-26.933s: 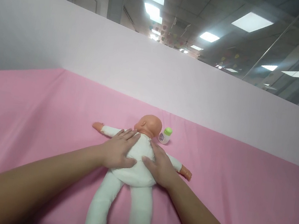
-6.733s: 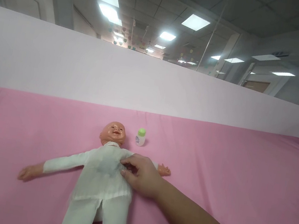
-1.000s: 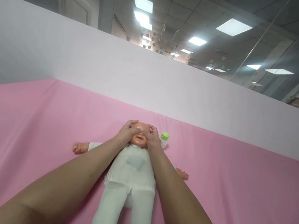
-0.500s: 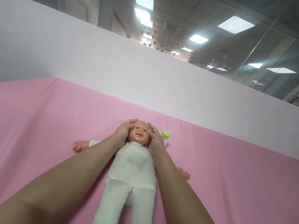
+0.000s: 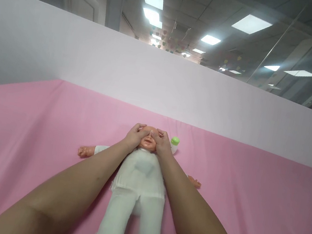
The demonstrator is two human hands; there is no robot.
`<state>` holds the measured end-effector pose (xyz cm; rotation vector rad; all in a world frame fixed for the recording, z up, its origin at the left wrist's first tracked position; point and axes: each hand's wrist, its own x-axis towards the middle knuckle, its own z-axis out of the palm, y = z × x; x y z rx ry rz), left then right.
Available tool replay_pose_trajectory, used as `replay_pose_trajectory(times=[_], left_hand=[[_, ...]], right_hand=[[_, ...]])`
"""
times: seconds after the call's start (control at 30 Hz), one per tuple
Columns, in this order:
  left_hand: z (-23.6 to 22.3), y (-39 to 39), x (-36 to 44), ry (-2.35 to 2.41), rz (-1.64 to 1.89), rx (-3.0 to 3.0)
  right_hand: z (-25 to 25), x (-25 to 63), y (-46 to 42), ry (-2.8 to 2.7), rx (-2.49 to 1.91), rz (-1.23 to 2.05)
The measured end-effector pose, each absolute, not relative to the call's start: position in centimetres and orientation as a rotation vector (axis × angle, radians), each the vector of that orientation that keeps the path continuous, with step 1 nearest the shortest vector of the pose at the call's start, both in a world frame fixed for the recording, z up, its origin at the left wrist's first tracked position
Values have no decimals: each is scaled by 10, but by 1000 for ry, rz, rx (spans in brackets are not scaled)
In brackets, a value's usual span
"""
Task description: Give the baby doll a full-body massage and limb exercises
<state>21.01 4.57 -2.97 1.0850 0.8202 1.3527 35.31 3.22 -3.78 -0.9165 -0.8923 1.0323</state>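
Note:
A baby doll (image 5: pixel 141 178) in a white cloth body lies on its back, arms spread, with its orange plastic head away from me. My left hand (image 5: pixel 134 136) cups the left side of the head, fingers curved around it and thumb laid across the eye area. From the other side my right hand (image 5: pixel 164 143) grips the head likewise, its thumb reaching inward near the other thumb. The thumbs cover the doll's eyes; its nose and mouth show between and below them. Just right of my right hand stands a small bottle (image 5: pixel 174 146) with a green cap, partly hidden.
A pink sheet (image 5: pixel 238 194) with soft creases covers the surface under the doll. Behind it rises a low white wall (image 5: pixel 162 80). Beyond are a glass pane, a white door (image 5: pixel 87 1) and lit ceiling panels (image 5: pixel 251 24).
Both thumbs have moved inward from the sides of the doll's head and now lie over its eyes. The palms stay at the sides of the head. The view has shifted slightly.

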Motion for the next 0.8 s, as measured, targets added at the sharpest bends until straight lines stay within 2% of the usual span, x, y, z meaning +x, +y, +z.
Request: replay_pose_trajectory(times=[0.4,0.8], left_hand=[[-25,43,202,779,1251,1030],[-28,46,210,848,1306,1182]], right_hand=[[-38,374,23,-893,-773,1315],[-35,356,26,-958,-953,1043]])
